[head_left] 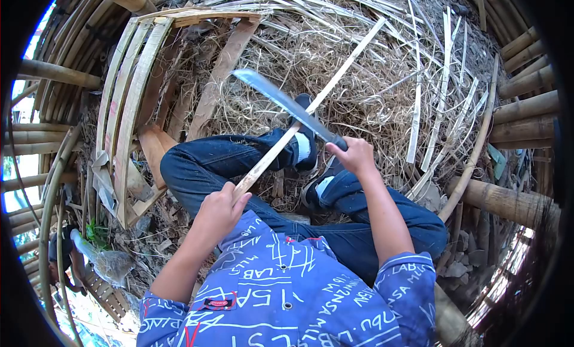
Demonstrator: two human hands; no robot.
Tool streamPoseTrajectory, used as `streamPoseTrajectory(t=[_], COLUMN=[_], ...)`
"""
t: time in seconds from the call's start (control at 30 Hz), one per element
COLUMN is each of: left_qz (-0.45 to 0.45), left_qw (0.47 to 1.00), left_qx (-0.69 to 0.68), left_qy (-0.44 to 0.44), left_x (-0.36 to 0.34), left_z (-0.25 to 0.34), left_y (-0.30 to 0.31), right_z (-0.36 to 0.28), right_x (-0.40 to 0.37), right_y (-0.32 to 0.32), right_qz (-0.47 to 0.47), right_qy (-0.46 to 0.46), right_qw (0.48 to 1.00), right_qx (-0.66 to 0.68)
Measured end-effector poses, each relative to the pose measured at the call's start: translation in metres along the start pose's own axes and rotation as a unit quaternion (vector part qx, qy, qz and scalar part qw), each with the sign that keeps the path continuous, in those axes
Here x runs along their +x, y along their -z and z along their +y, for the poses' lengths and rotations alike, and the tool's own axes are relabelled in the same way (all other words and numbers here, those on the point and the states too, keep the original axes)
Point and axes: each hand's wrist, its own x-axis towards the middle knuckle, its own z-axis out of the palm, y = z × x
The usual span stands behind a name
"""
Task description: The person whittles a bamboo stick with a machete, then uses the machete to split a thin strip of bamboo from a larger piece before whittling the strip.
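Note:
My left hand [222, 210] is wrapped round the near end of a long, pale bamboo strip [341, 72]. The strip slants up and away to the right, over my crossed legs. In my right hand [354, 155] is the dark handle of a machete [281, 100], its fingers closed round it. The long blade points up and to the left, and crosses over the strip near its middle. Slight blur shows along the blade.
Curly bamboo shavings [335, 60] cover the ground ahead. Split strips [439, 102] lie at the right and far side. A wooden crate [128, 107] stands at the left. Thick bamboo poles [508, 203] line the right, and a plastic bag [110, 266] lies lower left.

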Motion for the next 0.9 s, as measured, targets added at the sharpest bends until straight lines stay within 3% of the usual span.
streamPoseTrajectory(t=[0.1, 0.4, 0.63, 0.7, 0.77, 0.83, 0.9], left_qz=[0.000, -0.012, 0.003, -0.002, -0.004, -0.013, -0.017], left_qw=[1.000, 1.000, 0.999, 0.999, 0.999, 1.000, 1.000], left_qx=[-0.007, 0.005, -0.024, -0.025, -0.027, -0.019, -0.005], left_qy=[0.000, 0.022, 0.023, 0.023, 0.025, 0.014, 0.017], left_x=[-0.013, -0.035, -0.048, -0.049, -0.050, -0.050, -0.053], left_z=[-0.004, -0.002, -0.005, -0.002, 0.002, 0.005, 0.005], left_y=[0.007, 0.032, 0.038, 0.038, 0.038, 0.040, 0.043], right_z=[0.013, 0.015, -0.014, -0.035, -0.048, -0.054, -0.054], right_x=[0.004, 0.009, -0.006, -0.017, -0.022, -0.023, -0.017], right_y=[0.012, 0.018, 0.015, 0.018, 0.017, 0.007, 0.010], right_qz=[0.026, 0.053, 0.023, 0.011, -0.018, 0.031, 0.025], right_qy=[-0.087, -0.041, -0.028, -0.039, 0.008, 0.094, 0.095], right_qw=[0.995, 0.998, 0.997, 0.990, 0.987, 0.989, 0.992], right_qx=[0.030, 0.007, 0.061, 0.134, 0.159, 0.107, 0.085])
